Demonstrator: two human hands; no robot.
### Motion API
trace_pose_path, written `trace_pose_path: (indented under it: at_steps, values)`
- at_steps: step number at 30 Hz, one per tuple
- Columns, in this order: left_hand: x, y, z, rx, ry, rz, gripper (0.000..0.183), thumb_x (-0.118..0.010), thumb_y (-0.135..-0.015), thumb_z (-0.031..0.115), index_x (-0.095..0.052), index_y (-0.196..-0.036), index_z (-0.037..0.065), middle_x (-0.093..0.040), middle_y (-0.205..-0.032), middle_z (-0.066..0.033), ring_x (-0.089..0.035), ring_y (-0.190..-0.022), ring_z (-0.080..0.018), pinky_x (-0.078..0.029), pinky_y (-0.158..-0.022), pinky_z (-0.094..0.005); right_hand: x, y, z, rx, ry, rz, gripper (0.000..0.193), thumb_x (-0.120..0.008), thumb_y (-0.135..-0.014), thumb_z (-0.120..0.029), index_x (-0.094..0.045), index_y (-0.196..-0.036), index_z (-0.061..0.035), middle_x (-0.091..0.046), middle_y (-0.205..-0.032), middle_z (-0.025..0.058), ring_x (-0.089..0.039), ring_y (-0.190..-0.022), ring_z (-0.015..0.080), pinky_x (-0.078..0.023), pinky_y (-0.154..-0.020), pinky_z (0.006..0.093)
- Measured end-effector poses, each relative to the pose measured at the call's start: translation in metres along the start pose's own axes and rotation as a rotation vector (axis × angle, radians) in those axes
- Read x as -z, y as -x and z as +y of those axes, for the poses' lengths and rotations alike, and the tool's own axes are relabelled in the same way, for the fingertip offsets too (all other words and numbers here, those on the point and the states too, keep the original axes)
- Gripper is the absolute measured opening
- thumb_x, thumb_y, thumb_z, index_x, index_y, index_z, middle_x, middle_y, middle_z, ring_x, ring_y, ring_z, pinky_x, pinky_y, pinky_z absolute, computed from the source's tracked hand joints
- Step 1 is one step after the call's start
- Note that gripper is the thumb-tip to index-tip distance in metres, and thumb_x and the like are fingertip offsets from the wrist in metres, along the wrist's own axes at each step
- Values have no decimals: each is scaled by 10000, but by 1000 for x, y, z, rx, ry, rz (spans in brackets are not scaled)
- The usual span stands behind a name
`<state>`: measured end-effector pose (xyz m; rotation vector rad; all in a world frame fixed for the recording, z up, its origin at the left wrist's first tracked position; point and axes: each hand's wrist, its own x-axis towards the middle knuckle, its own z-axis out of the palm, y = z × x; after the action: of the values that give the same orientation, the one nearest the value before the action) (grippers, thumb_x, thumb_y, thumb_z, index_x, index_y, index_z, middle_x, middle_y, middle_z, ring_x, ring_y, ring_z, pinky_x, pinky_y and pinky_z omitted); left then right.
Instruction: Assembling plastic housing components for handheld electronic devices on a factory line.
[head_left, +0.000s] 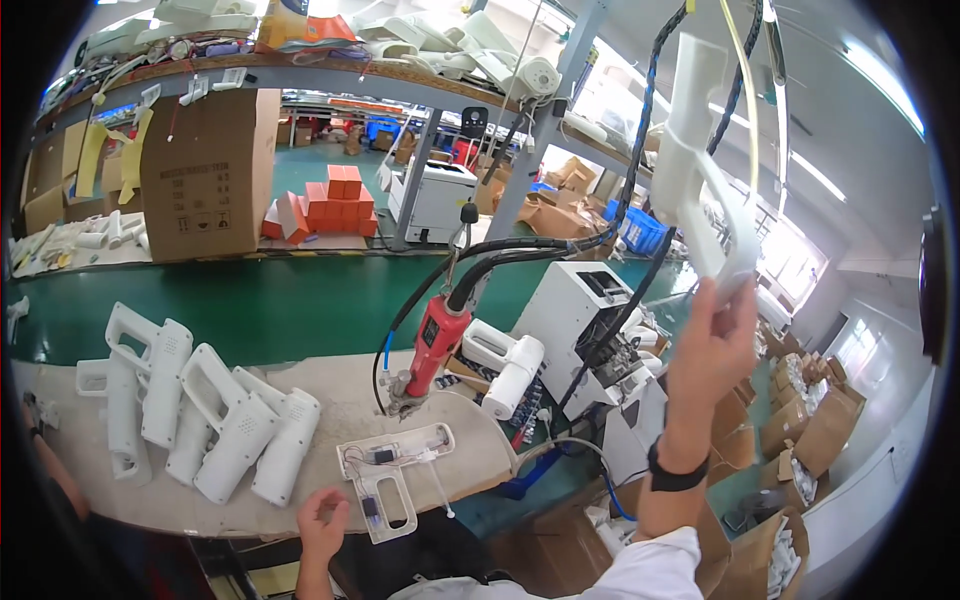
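Note:
High at the right, my right hand (pixel 715 340) grips a white plastic handheld housing (pixel 735 250) by the lower end of its loop handle. My left hand (pixel 322 522) rests near the table's front edge, fingers loosely curled and apart, with nothing visible in them. Just beside it lies an open half shell (pixel 398 505) with a loop handle; small dark parts and wiring sit inside, and a white cable with a plug (pixel 440 485) trails from it. Above the shell hangs a red power screwdriver (pixel 435 345). Several closed white housings (pixel 238 440) lie at the left.
Another white housing (pixel 515 375) lies right of the screwdriver, near a white machine (pixel 580 315). Black hoses (pixel 540 245) hang overhead. Another person's arm (pixel 58 470) shows at the left edge. Cardboard boxes (pixel 815 425) stand at the right. The tabletop (pixel 345 385) has a curved edge.

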<state>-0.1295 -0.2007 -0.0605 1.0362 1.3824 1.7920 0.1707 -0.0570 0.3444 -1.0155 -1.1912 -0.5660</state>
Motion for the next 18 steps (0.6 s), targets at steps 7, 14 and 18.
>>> trace_pose_path:
  at_steps: [7, 14, 18]
  values:
    - [2, -4, 4, 42, -9, 15, 258, -689, -797, -20, -633, -1049, -19, -665, -894, -73, -633, -812, -139, -525, -749, -287, -39, 45, 20, -19, 116, 18, 462, -662, -918, -156, -528, -1279, 101, -708, -899, 129, -656, -783, 112, -515, -706, 258]
    - [8, -4, -14, -20, -72, 8, 261, -683, -785, -19, -636, -1041, -34, -671, -888, -98, -639, -796, -155, -527, -739, -289, -114, -3, 48, -115, -46, 78, 421, -638, -920, -174, -556, -1227, 101, -709, -949, 161, -675, -850, 174, -513, -785, 303]
    - [10, -4, -11, -77, -249, -5, 235, -695, -780, 36, -665, -1010, -1, -692, -846, -102, -669, -757, -178, -535, -719, -299, -171, -66, 70, -140, -28, 59, 339, -639, -881, -242, -612, -1081, 31, -690, -965, 177, -674, -891, 278, -501, -753, 373]
